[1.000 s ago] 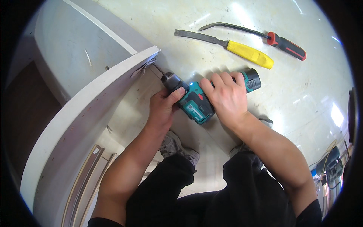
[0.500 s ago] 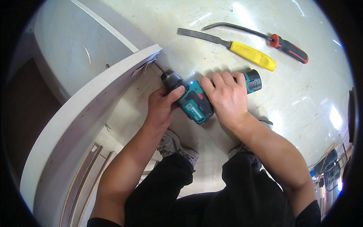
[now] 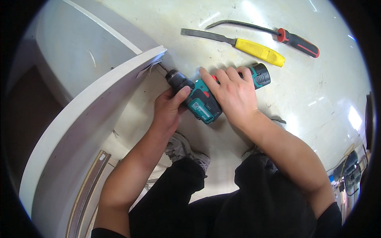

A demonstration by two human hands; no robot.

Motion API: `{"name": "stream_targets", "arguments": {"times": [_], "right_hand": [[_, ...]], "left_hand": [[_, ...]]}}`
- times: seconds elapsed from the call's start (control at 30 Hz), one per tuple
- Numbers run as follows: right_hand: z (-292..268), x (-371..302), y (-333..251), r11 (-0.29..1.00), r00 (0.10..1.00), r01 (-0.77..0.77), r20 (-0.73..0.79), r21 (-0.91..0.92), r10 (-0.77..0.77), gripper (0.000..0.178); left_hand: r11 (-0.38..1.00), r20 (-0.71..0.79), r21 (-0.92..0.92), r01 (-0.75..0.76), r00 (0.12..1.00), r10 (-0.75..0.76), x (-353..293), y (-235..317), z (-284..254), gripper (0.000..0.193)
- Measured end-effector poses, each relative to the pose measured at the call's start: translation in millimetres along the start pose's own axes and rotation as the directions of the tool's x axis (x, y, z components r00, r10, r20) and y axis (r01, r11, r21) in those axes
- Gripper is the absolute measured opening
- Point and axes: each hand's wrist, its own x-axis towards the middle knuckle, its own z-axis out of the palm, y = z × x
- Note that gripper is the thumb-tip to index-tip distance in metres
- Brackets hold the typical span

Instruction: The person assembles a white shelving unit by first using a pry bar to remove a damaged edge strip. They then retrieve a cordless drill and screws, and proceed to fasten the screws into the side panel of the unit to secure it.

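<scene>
A teal and black cordless drill [image 3: 202, 101] lies nearly level above the pale floor, its bit tip pressed against the end of a white cabinet panel [image 3: 119, 85]. My left hand [image 3: 168, 109] wraps the drill's front from below, thumb beside the black chuck [image 3: 177, 79]. My right hand [image 3: 232, 93] covers the drill's body and grip from above, with the battery end [image 3: 260, 74] poking out past the fingers.
On the floor beyond the drill lie a yellow-handled flat chisel [image 3: 238, 43] and a curved pry tool with a black and red handle [image 3: 278, 35]. A large white cabinet [image 3: 75, 51] fills the left. My grey shoes [image 3: 184, 148] and black trousers sit below.
None beyond a slight shift of the view; both hands stay on the drill at the panel's end.
</scene>
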Motion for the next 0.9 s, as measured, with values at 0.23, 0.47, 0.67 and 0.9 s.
{"name": "stream_targets", "arguments": {"times": [0.23, 0.47, 0.67, 0.9], "right_hand": [[-0.7, -35.4, 6.9, 1.0, 0.997, 0.03, 0.067, -0.003, -0.03, 0.043], [-18.6, -107.3, 24.4, 0.997, 0.986, 0.056, 0.153, 0.052, -0.064, 0.047], [-18.3, -108.0, 27.0, 0.994, 0.994, -0.102, 0.032, 0.031, 0.101, 0.048], [-21.4, -93.4, 28.0, 0.964, 0.969, -0.245, -0.004, 0.104, 0.247, 0.061]], "left_hand": [[0.904, 0.104, 0.348, 0.247, 0.948, -0.3, -11.6, -3.3, 0.3, 0.038], [0.744, 0.16, 0.609, 0.275, 0.876, -0.455, -42.2, -54.6, 12.1, 0.035], [0.907, -0.058, 0.42, 0.019, 0.998, 0.006, -5.6, 13.2, -1.9, 0.021], [0.962, -0.378, 0.073, -0.263, 0.885, 0.27, 29.8, 36.1, 19.1, 0.008]]}}
